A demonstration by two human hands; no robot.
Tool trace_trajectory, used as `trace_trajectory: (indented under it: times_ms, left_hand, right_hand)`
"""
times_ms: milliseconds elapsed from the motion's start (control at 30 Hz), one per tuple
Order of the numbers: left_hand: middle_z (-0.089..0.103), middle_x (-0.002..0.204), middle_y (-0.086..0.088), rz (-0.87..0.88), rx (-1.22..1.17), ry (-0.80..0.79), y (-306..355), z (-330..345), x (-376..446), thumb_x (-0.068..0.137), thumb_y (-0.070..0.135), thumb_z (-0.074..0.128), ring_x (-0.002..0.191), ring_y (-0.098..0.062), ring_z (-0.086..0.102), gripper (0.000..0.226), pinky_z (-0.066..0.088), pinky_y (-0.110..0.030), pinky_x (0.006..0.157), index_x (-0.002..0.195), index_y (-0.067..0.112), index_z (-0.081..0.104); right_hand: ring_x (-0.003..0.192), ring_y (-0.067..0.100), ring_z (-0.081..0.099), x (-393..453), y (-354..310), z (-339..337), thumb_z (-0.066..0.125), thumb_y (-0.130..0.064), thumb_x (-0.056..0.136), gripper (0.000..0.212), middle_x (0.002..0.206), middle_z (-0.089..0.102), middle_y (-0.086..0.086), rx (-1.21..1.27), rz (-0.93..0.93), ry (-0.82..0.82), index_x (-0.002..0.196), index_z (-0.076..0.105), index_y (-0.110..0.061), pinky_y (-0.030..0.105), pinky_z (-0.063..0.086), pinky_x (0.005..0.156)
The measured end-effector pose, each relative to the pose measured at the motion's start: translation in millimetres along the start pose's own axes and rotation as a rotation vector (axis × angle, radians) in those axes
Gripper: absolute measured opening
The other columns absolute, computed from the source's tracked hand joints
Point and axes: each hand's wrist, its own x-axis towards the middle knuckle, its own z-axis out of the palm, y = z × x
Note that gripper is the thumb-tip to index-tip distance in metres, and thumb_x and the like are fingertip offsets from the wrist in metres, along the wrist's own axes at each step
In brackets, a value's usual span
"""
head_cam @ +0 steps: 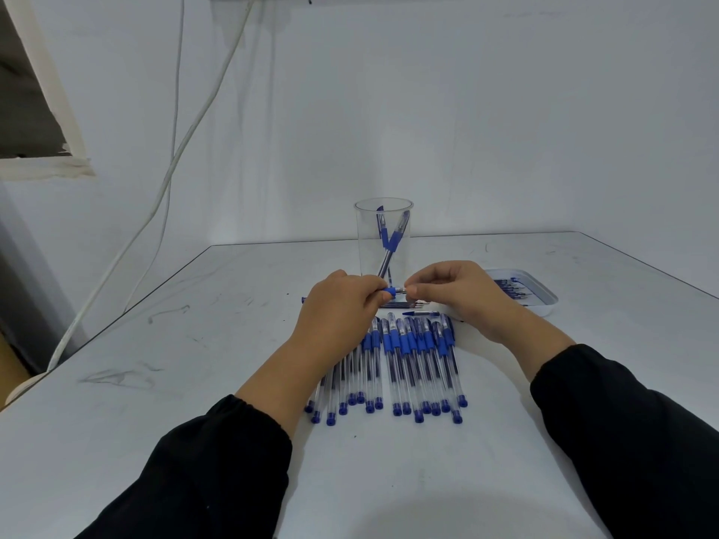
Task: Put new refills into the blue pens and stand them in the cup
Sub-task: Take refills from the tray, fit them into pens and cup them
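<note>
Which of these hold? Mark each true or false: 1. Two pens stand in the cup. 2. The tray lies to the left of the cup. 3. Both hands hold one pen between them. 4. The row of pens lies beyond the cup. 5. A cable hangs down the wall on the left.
1. Two pens lean inside the clear cup. True.
2. False: the tray lies to the right of the cup.
3. The left hand and right hand hold one pen between them. True.
4. False: the row of pens lies nearer than the cup, below the hands.
5. The cable hangs down the left wall. True.
</note>
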Motion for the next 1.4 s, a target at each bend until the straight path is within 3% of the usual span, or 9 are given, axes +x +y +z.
trace_trajectory:
  times_ms: [100, 267, 433, 567, 667, 900, 1033, 1133, 1400]
  left_hand:
    - [0.048, 0.074, 0.011, -0.003, -0.004, 0.009, 0.1, -0.4, 0.2, 0.098, 0.036, 0.041, 0.087, -0.014, 0.046, 0.028, 0.030, -0.026, 0.065, 0.111, 0.025, 0.064]
    - [0.048, 0.073, 0.011, -0.002, 0.000, 0.001, -0.3, -0.1, -0.4, 0.098, 0.036, 0.041, 0.088, -0.015, 0.047, 0.029, 0.031, -0.027, 0.066, 0.111, 0.024, 0.064]
    - [0.047, 0.075, 0.009, -0.032, -0.004, -0.006, 1.2, -2.2, -0.6, 0.099, 0.035, 0.041, 0.090, -0.015, 0.047, 0.029, 0.033, -0.027, 0.068, 0.113, 0.024, 0.064]
    - [0.059, 0.089, 0.002, -0.091, -0.003, 0.004, 1.4, -4.6, -0.9, 0.099, 0.036, 0.040, 0.091, -0.016, 0.048, 0.031, 0.040, -0.030, 0.075, 0.118, 0.025, 0.062]
    - [0.060, 0.091, 0.000, -0.111, -0.010, 0.007, 1.1, -5.7, -1.2, 0.099, 0.036, 0.040, 0.092, -0.018, 0.049, 0.032, 0.041, -0.031, 0.079, 0.120, 0.023, 0.061]
    - [0.057, 0.087, 0.002, -0.115, -0.009, -0.014, 1.6, -5.6, -2.1, 0.099, 0.035, 0.040, 0.093, -0.017, 0.049, 0.032, 0.041, -0.031, 0.078, 0.119, 0.024, 0.061]
    - [0.063, 0.094, -0.001, -0.114, -0.006, -0.011, 0.4, -4.9, -0.6, 0.099, 0.035, 0.040, 0.094, -0.017, 0.048, 0.031, 0.040, -0.030, 0.076, 0.120, 0.024, 0.061]
    - [0.054, 0.083, 0.003, -0.110, -0.014, -0.008, -0.3, -4.1, -1.1, 0.099, 0.035, 0.040, 0.090, -0.015, 0.046, 0.031, 0.037, -0.028, 0.072, 0.118, 0.024, 0.062]
    - [0.048, 0.080, 0.006, -0.098, -0.005, -0.003, 0.1, -3.6, -0.8, 0.099, 0.035, 0.040, 0.090, -0.015, 0.047, 0.031, 0.037, -0.027, 0.072, 0.118, 0.024, 0.062]
  right_hand:
    - [0.082, 0.008, 0.065, -0.4, -0.6, -0.8, 0.074, -0.021, 0.081, 0.011, 0.088, 0.074, 0.000, 0.019, 0.005, 0.005, 0.091, 0.073, -0.019, 0.023, 0.047, 0.078]
    - [0.071, 0.000, 0.061, 0.0, 0.0, -0.7, 0.067, -0.020, 0.088, 0.008, 0.080, 0.074, 0.000, -0.004, -0.012, -0.020, 0.091, 0.073, -0.016, 0.022, 0.045, 0.078]
    - [0.087, 0.012, 0.067, 2.3, 1.7, -2.7, 0.074, -0.012, 0.081, 0.008, 0.086, 0.074, 0.002, 0.023, -0.001, 0.025, 0.084, 0.074, -0.020, 0.030, 0.051, 0.085]
    - [0.093, 0.008, 0.063, 6.8, 6.9, -7.5, 0.070, -0.010, 0.085, 0.015, 0.091, 0.073, -0.004, -0.017, -0.021, 0.120, 0.083, 0.073, -0.024, 0.024, 0.044, 0.084]
    - [0.099, 0.012, 0.063, 10.9, 14.0, -11.7, 0.063, -0.008, 0.089, 0.017, 0.092, 0.070, -0.007, -0.250, -0.018, 0.126, 0.088, 0.072, -0.023, 0.029, 0.045, 0.096]
    - [0.107, 0.011, 0.050, 12.2, 23.1, -8.5, 0.062, -0.029, 0.091, 0.018, 0.102, 0.063, -0.007, -0.872, -0.125, 0.016, 0.107, 0.069, -0.029, 0.034, 0.038, 0.099]
    - [0.111, 0.011, 0.047, 16.8, 28.2, -7.5, 0.060, -0.032, 0.092, 0.017, 0.103, 0.067, -0.010, -0.948, -0.185, 0.037, 0.106, 0.069, -0.032, 0.036, 0.033, 0.099]
    - [0.112, 0.010, 0.045, 18.2, 31.8, -6.6, 0.057, -0.032, 0.094, 0.018, 0.105, 0.066, -0.011, -0.990, -0.199, 0.051, 0.108, 0.068, -0.033, 0.034, 0.028, 0.097]
    - [0.111, 0.012, 0.046, 20.2, 33.5, -4.1, 0.058, -0.035, 0.093, 0.019, 0.105, 0.065, -0.011, -1.068, -0.209, 0.062, 0.107, 0.070, -0.036, 0.034, 0.030, 0.096]
